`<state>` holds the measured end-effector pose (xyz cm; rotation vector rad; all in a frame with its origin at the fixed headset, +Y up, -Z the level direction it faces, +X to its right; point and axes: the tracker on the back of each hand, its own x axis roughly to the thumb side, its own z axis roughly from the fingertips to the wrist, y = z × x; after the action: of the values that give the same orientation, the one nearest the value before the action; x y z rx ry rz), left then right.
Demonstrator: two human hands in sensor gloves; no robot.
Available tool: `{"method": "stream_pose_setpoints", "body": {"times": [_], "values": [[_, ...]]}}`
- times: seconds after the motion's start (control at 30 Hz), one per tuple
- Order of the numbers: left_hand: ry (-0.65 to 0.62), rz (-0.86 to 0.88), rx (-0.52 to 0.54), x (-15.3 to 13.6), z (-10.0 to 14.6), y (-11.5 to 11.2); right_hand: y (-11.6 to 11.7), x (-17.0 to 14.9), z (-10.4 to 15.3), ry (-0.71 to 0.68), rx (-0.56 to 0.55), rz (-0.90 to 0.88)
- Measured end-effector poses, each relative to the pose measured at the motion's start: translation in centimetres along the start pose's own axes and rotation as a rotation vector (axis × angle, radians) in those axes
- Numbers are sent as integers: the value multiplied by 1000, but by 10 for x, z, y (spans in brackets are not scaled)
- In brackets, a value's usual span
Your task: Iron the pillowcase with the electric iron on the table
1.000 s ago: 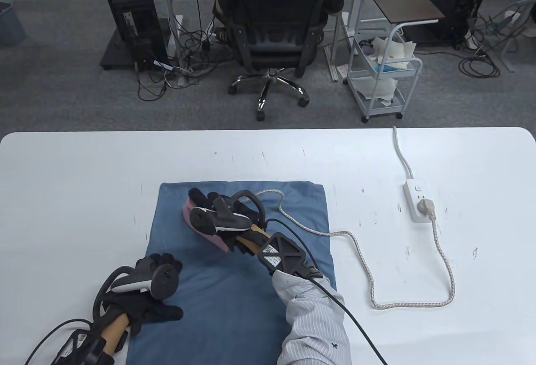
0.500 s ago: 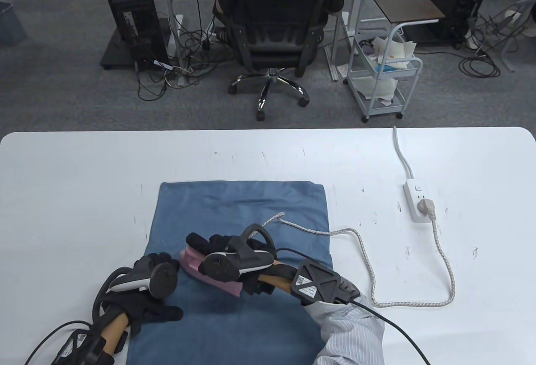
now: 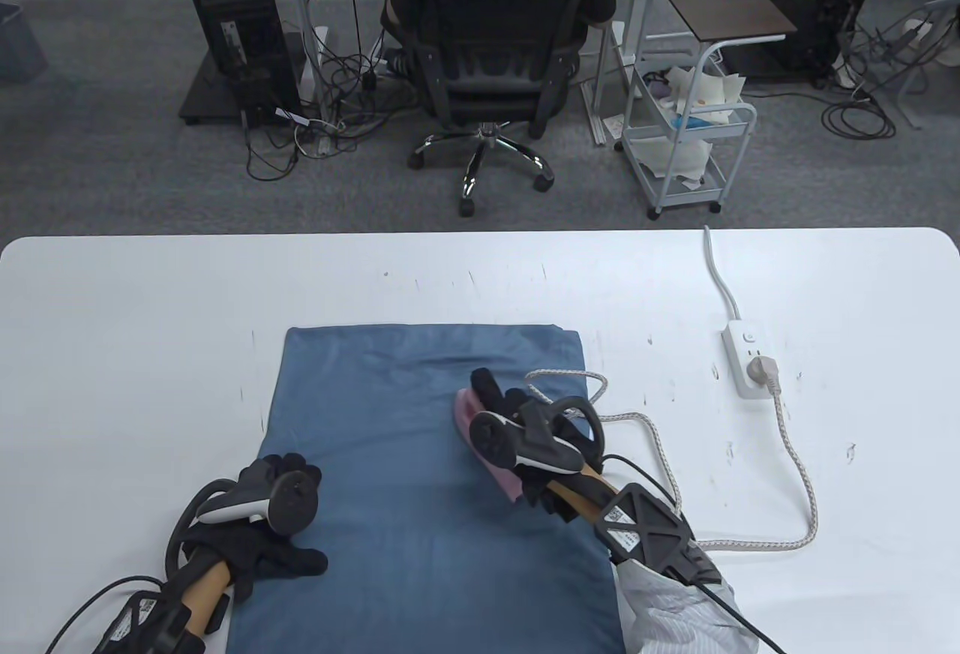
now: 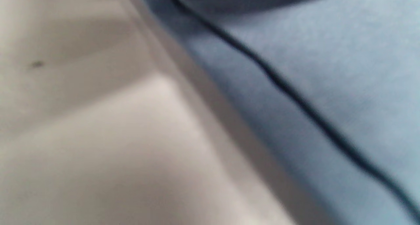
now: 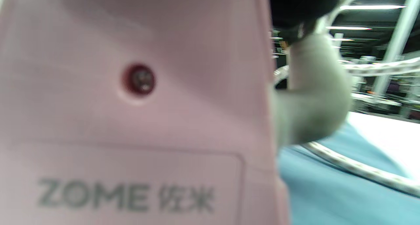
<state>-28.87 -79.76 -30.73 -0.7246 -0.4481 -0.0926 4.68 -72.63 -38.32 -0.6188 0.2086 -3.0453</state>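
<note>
since half a second ago the iron (image 3: pixel 487 451) has swung from the near-left part of the pillowcase (image 3: pixel 405 489), just beside the left hand (image 3: pixel 262 526), across to its right side, nose pointing away; a second ago it sat at the far left. that reads as passes covering the cloth in turn, so the pressing looks well under way, with the right strip now in hand.

nearest, the left hand lies with its grip apart, fingers flat on the near-left edge of the pillowcase, pinning it. the left wrist view shows a blurred dark seam line running beside the pale bench (image 3: pixel 135 354).

the right hand (image 3: pixel 525 433) has its grip clamped on the iron's handle. the iron is smooth pink plastic with a small red lamp and grey lettering on its side, seen in the right wrist view. the pillowcase is a soft matte blue rectangle, lying flat with few creases.

farther out, a braided cord (image 3: pixel 795 474) loops loosely to a white power strip (image 3: pixel 742 358) on the scuffed white bench.
</note>
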Motion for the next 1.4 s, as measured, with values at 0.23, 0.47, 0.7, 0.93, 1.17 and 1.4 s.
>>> {"method": "stream_pose_setpoints", "body": {"times": [0.23, 0.47, 0.7, 0.93, 1.17, 1.4], "values": [[19, -24, -24, 1, -1, 1, -9, -20, 30, -76, 38, -63], [60, -123, -121, 9, -4, 8, -5, -53, 36, 19, -4, -37], [83, -242, -287, 20, -10, 46, -4, -87, 26, 119, -22, -5], [-133, -232, -180, 56, -47, 90, -23, -93, 27, 114, -109, -83], [-396, -254, -143, 98, -85, 86, -40, -82, 39, 59, -171, -91], [-409, -343, -147, 115, -83, 62, -55, -64, 53, -18, -210, -104]]}}
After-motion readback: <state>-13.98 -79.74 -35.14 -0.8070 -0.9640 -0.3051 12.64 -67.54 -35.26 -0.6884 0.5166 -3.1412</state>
